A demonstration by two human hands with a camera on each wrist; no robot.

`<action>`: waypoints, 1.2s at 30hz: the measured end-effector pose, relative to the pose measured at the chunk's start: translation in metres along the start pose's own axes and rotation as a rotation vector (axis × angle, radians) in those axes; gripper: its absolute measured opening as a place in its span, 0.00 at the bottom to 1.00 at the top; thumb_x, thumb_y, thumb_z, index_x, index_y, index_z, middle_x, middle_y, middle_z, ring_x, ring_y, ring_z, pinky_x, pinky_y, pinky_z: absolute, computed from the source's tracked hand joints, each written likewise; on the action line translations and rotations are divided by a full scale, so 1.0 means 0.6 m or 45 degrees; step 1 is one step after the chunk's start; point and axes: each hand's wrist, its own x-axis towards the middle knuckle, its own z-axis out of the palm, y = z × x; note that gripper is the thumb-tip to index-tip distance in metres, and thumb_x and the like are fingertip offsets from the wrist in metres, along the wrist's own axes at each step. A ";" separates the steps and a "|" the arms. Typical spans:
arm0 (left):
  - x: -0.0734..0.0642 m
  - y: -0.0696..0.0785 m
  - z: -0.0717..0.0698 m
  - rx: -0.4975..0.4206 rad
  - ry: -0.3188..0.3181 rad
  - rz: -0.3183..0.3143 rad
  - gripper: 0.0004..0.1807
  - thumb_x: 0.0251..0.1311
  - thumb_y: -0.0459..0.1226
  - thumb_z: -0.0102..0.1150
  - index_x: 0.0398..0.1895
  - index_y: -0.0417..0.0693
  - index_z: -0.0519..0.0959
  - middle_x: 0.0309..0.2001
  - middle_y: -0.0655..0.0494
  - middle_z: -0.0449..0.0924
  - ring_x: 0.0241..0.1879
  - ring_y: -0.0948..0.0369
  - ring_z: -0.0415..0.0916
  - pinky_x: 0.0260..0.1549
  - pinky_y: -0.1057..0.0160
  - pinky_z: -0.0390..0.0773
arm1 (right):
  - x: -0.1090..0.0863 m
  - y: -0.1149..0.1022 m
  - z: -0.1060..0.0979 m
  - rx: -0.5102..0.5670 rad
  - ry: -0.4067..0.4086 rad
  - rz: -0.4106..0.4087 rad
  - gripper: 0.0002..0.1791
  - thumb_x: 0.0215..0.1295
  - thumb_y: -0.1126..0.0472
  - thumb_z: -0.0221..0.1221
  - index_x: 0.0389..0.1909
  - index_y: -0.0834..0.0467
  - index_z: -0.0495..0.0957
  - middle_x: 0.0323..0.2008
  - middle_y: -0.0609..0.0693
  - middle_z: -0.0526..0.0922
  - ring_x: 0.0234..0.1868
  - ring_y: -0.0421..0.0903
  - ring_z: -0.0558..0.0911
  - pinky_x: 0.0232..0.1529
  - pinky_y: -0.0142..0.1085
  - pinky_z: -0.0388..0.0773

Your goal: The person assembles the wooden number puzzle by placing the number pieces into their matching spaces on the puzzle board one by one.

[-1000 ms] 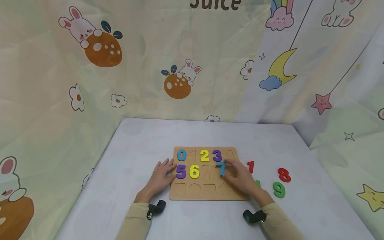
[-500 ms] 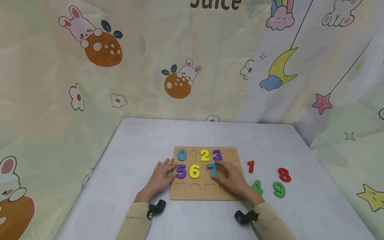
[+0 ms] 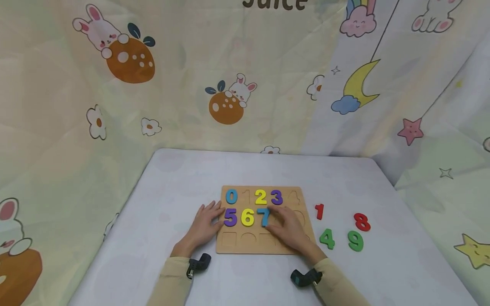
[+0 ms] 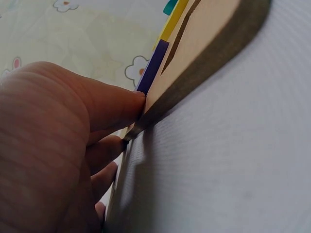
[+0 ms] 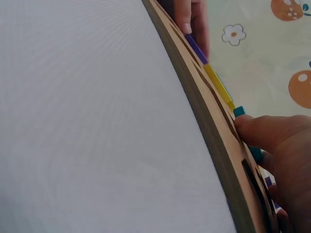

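Note:
In the head view, a wooden number puzzle board (image 3: 237,248) lies on the white table. My right hand (image 3: 288,227) pinches the blue number seven (image 3: 263,216) between thumb and fingers in the middle row, right of the yellow six (image 3: 247,217). The right wrist view shows that seven (image 5: 239,111) at board level under the thumb; whether it lies flat in its recess I cannot tell. My left hand (image 3: 205,224) rests its fingertips against the board's left edge, next to the purple five (image 3: 230,217). A blue zero (image 3: 231,196), yellow two (image 3: 260,197) and purple three (image 3: 277,197) sit in the top row.
Right of the board lie loose pieces: a red one (image 3: 319,211), a green four (image 3: 327,239), a red eight (image 3: 361,222) and a green nine (image 3: 355,241). Bare recesses show in the board's top and bottom rows. A printed cloth (image 3: 183,55) hangs behind the table.
My right hand has moved left across the board with the blue seven, which now lies beside the yellow six. The green four has come into full view. The left hand stays at the board's edge.

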 end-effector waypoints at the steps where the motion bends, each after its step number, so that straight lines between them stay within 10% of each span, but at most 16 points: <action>1: 0.000 0.000 0.000 0.002 0.002 -0.002 0.26 0.63 0.39 0.61 0.65 0.46 0.74 0.72 0.50 0.63 0.75 0.49 0.50 0.74 0.45 0.38 | 0.000 0.000 0.002 -0.001 0.005 0.009 0.33 0.56 0.51 0.71 0.64 0.48 0.73 0.63 0.43 0.75 0.68 0.47 0.67 0.69 0.52 0.63; 22: 0.002 -0.003 0.002 0.015 -0.005 -0.010 0.27 0.64 0.40 0.61 0.66 0.46 0.73 0.72 0.51 0.62 0.75 0.50 0.49 0.74 0.46 0.38 | -0.005 -0.005 -0.003 0.142 0.025 0.103 0.33 0.59 0.53 0.69 0.66 0.49 0.71 0.64 0.43 0.73 0.69 0.48 0.67 0.70 0.53 0.61; 36: 0.004 -0.005 0.002 0.005 -0.019 -0.009 0.26 0.64 0.40 0.60 0.66 0.47 0.73 0.72 0.51 0.62 0.75 0.51 0.49 0.75 0.47 0.37 | -0.004 0.018 -0.023 0.317 0.298 0.042 0.18 0.63 0.62 0.64 0.55 0.53 0.78 0.52 0.44 0.82 0.59 0.46 0.77 0.62 0.50 0.74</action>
